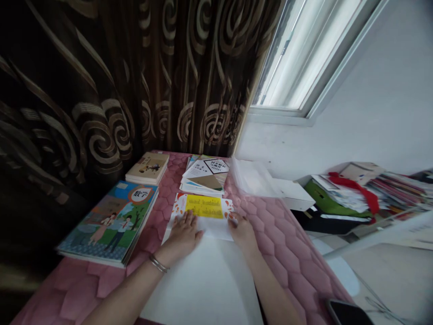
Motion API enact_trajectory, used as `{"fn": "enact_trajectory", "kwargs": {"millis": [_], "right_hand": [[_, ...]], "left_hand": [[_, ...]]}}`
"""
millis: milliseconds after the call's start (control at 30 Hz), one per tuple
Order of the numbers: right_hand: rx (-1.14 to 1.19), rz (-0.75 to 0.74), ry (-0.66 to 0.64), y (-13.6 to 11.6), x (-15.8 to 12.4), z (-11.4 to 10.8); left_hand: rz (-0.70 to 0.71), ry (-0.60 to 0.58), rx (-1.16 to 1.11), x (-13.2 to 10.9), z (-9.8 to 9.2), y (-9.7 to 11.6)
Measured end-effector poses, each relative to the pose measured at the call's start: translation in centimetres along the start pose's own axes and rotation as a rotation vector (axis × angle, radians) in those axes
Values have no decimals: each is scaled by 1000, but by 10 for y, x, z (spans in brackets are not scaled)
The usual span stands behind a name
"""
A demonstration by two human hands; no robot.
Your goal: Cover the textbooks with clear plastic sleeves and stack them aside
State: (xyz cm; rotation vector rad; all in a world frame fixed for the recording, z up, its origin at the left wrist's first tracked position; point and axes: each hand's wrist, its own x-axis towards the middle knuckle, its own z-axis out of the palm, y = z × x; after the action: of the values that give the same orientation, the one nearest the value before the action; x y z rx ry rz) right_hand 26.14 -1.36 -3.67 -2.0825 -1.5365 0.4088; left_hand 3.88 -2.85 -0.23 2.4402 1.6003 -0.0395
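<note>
Counter (291, 253): padded pink cloth, quilted in hexagons.
Booklet (204, 205): flat, papery, with a yellow rectangle and orange-red specks; mid-counter, nearer the far edge.
Sheet (209, 280): smooth, white, running from the booklet toward the near edge.
Left hand (184, 232): palm down, fingers slightly spread, thumb out, gripping nothing; pressed on the booklet's white band.
Right hand (242, 230): fingers bent at the booklet's right side; cannot tell if they pinch it.
Books (110, 221): rectangular, illustrated, by the left edge.
</note>
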Motion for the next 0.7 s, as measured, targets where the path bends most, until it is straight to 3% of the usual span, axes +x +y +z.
{"fn": "enact_trajectory", "kwargs": {"millis": [167,267,333,433,533,700], "right_hand": [[-224,-23,8,-15,-14,-15],[-388,-147,25,-29,-26,-22],[-398,-299,-79,-40,-36,-23],[-292,-520,-385,-54,-51,-17],[-234,-583,-605,-58,-59,-10],[-277,-518,-638,-52,-55,-12]], "left_hand": [[10,53,27,3,8,-3],[8,58,35,3,8,-2],[5,66,36,2,7,-1],[18,79,40,0,6,-2],[41,74,49,-1,6,-2],[27,97,46,1,8,-2]]}}
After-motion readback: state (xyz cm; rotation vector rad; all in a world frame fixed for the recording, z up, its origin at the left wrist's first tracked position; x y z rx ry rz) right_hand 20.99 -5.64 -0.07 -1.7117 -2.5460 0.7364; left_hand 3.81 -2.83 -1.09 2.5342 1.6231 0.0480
